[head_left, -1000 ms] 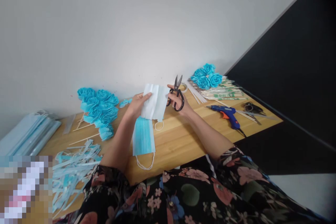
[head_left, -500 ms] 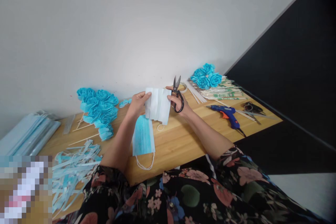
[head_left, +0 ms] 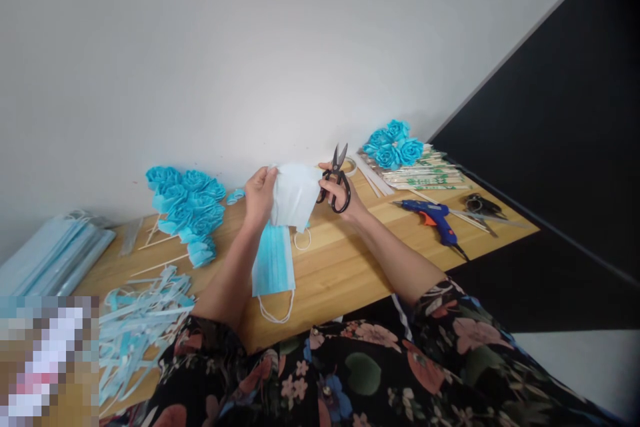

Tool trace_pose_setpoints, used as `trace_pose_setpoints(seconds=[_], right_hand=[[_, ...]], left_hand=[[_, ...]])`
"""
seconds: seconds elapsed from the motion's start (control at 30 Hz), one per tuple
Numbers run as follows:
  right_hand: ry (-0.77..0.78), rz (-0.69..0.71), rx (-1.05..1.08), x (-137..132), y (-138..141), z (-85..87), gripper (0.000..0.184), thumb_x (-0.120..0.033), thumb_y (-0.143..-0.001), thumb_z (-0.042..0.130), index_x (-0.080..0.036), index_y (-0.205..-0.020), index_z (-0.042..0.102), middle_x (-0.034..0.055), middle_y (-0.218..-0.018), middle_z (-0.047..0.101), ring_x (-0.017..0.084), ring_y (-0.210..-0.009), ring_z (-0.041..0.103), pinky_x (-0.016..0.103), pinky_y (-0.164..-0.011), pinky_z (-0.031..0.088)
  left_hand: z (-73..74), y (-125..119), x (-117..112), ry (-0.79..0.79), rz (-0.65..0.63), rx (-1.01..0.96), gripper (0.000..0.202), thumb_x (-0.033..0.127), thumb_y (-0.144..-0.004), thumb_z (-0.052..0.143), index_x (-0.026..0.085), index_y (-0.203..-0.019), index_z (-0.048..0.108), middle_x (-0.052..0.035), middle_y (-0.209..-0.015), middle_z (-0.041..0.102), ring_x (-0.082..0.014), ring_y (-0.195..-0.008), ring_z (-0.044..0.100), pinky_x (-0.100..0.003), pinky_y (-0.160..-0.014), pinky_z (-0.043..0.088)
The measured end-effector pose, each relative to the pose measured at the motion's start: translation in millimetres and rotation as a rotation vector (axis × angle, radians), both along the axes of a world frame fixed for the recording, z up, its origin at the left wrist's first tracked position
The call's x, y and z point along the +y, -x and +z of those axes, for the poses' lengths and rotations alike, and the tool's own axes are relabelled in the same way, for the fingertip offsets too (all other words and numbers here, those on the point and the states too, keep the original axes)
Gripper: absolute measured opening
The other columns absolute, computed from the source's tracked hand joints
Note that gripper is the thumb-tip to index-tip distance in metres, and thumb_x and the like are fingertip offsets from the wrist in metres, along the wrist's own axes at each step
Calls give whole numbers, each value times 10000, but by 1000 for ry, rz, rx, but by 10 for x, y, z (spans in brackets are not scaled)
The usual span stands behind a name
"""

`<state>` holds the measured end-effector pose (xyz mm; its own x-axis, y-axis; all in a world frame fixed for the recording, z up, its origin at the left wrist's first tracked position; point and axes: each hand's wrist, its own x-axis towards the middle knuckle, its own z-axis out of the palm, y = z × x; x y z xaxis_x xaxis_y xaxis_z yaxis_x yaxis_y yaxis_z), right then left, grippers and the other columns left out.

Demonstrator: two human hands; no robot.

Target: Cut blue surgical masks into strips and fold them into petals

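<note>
A pale, unfolded face mask piece point(head_left: 297, 197) is held up above the table, its pleats opened out. My left hand point(head_left: 261, 192) pinches its left edge between thumb and fingers. On the other side my right hand point(head_left: 345, 197) is closed around black-handled scissors point(head_left: 340, 177), blades pointing up and slightly apart. The right thumb and fingers also reach the piece's right edge; whether they grip it I cannot tell. Under the piece lies a blue face mask point(head_left: 273, 260), its near ear loop toward me. A small white loop point(head_left: 303, 239) shows beside it.
Blue fabric roses on sticks point(head_left: 187, 210) lie at the left, above cut mask strips point(head_left: 143, 327). Stacked masks point(head_left: 55, 253) sit far left. More blue roses point(head_left: 394, 145) rest on wrapped sticks point(head_left: 425, 170) at the back right, near a blue glue gun point(head_left: 433, 213).
The mask piece has spread out and turned flatter, its pleats less folded. My left hand has shifted slightly left and the scissors remain in my right hand.
</note>
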<state>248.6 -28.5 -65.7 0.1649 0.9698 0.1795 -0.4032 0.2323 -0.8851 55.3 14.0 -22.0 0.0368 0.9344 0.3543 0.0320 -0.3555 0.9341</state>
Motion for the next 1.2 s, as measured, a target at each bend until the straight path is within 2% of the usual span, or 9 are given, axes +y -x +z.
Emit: trace_pose_setpoints(seconds=[0.13, 0.23, 0.37, 0.53, 0.63, 0.77, 0.93, 1.07, 1.2], right_hand=[[6, 107, -32, -38, 51, 14, 594, -448, -699, 821, -241, -1217, 616, -6, -872, 625, 144, -699, 604, 288, -609, 526], [24, 140, -90, -69, 90, 16, 567, -463, -679, 832, -233, -1155, 630, -13, -813, 612, 151, -667, 579, 300, -599, 519], [7, 115, -201, -94, 91, 14, 469, -431, -685, 816, -225, -1072, 649, -34, -704, 571, 147, -604, 536, 302, -580, 476], [-1, 34, -235, -103, 46, 36, 508, -372, -704, 772, -238, -1171, 623, -37, -773, 586, 147, -642, 544, 298, -613, 461], [0, 39, -240, -99, 33, 43, 521, -355, -711, 756, -235, -1198, 616, -34, -790, 587, 143, -643, 538, 295, -616, 455], [-19, 39, -235, -77, 14, 31, 537, -363, -715, 754, -239, -1221, 621, -28, -784, 590, 150, -659, 539, 291, -621, 453], [-33, 25, -179, -34, -19, -21, 592, -413, -731, 758, -262, -1283, 608, -15, -830, 611, 169, -720, 567, 315, -699, 490], [-26, 0, -185, -26, -22, -33, 623, -416, -725, 768, -267, -1307, 606, -17, -826, 616, 174, -735, 577, 330, -736, 508], [10, 67, -114, -41, 4, -8, 631, -431, -727, 772, -281, -1317, 605, -6, -866, 628, 179, -754, 597, 328, -701, 526]], left_hand=[[15, -1, 0, 7, 39, -61, 429, 434, -862, 663, 210, -632, 380, 59, -595, 304, -95, -545, 284, -234, -505, 226], [6, 0, 9, 5, 64, -87, 446, 457, -860, 657, 215, -636, 357, 59, -601, 294, -96, -547, 276, -232, -505, 228], [6, 16, 26, -11, 84, -84, 453, 449, -862, 649, 220, -634, 331, 57, -610, 280, -100, -551, 268, -239, -510, 225], [99, 60, 14, -101, 149, 3, 500, 380, -847, 690, 214, -584, 298, 54, -593, 238, -100, -555, 257, -249, -519, 230], [126, 67, 0, -75, 154, -19, 505, 393, -835, 710, 210, -566, 324, 57, -572, 249, -96, -545, 272, -244, -509, 228], [65, 57, 20, 105, -4, -144, 421, 556, -796, 723, 196, -659, 553, 47, -576, 460, -110, -559, 439, -222, -525, 330], [-18, 37, 46, 269, -221, -244, 561, 663, -628, 821, 149, -828, 720, -31, -715, 693, -183, -695, 643, -278, -671, 495], [-15, 20, 14, 334, -225, -177, 595, 543, -496, 936, 116, -866, 748, -70, -784, 744, -214, -726, 676, -318, -703, 519], [3, 16, -4, 294, -143, -194, 591, 527, -501, 934, 109, -877, 750, -80, -819, 755, -220, -747, 682, -329, -716, 529]])
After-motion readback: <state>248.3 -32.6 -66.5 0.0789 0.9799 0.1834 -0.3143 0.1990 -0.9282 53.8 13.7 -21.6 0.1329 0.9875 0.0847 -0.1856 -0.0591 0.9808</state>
